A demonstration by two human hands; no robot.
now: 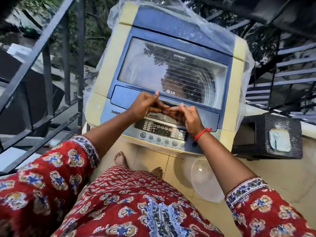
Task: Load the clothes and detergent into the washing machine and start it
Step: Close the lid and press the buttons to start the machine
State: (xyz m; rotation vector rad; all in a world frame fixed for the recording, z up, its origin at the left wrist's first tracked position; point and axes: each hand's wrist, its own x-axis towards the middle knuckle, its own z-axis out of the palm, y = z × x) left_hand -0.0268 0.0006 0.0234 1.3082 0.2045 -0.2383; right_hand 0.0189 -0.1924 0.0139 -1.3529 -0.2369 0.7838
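The top-loading washing machine (106,65), cream and blue, stands right in front of me with its glass lid (171,69) down. Sky and my own outline reflect in the glass, so I cannot tell what lies in the drum. My left hand (145,105) and my right hand (186,115) meet at the lid's front handle recess, fingers curled into it and thumbs raised. The control panel (162,132) with its row of round buttons sits just below my wrists. No clothes or detergent pack is clearly in view.
A clear plastic cover (242,53) is pushed back over the machine's rear and sides. A black wicker stool (266,135) with a pale object (279,140) on it stands to the right. A clear tub (205,180) lies on the tiled floor. Metal railing (47,65) left, stairs (290,65) right.
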